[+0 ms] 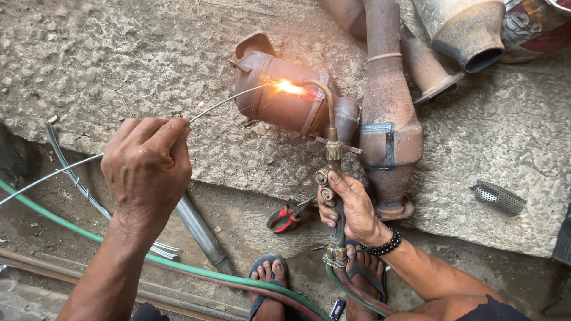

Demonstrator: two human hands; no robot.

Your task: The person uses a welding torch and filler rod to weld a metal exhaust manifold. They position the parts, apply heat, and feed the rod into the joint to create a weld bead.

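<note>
Filler rod point(53, 173) cut by left edge; hoses point(178, 268) cut below

Rough concrete slab point(137, 53), rusty exhaust parts point(389, 131), perforated metal piece point(498, 197), red pliers point(288, 215) on dirt floor point(250, 229)

**Clearance and obstructions around the weld point**

Open concrete slab point(119, 53) left of the rusty exhaust canister point(279, 98): unobstructed. Right side blocked by an upright exhaust pipe section point(386, 119), touching the canister. Upper right crowded with more pipes point(464, 30). Ground below cluttered: red-handled pliers point(288, 215), green hose point(89, 235), metal tube point(199, 229).
</note>
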